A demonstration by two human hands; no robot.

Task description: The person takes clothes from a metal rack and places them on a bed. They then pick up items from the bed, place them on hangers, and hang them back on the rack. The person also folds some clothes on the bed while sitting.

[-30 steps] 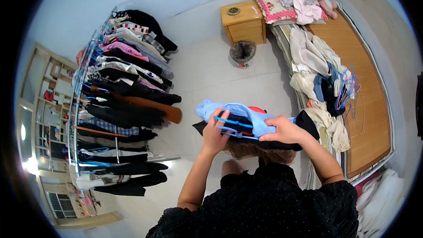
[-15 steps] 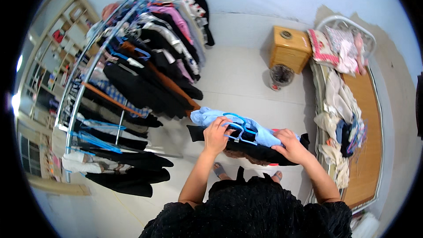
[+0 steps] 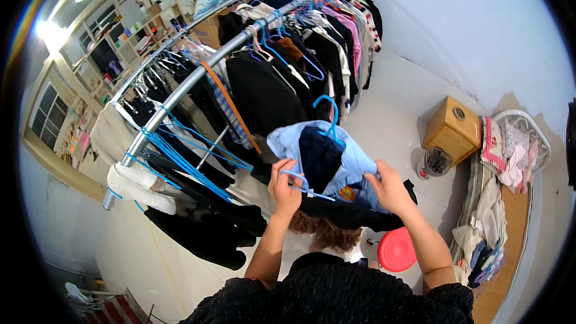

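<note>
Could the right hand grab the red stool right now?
Probably not: the right hand is busy gripping the blue shirt. The red stool also looks well below it. Its seat is bare, though, so letting go and bending down might do it.

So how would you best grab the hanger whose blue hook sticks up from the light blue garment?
Probably by the blue hook, from above: it stands up from the light blue garment, while the rest is mostly hidden by cloth. The left hand and right hand are lower, off the hook.
</note>
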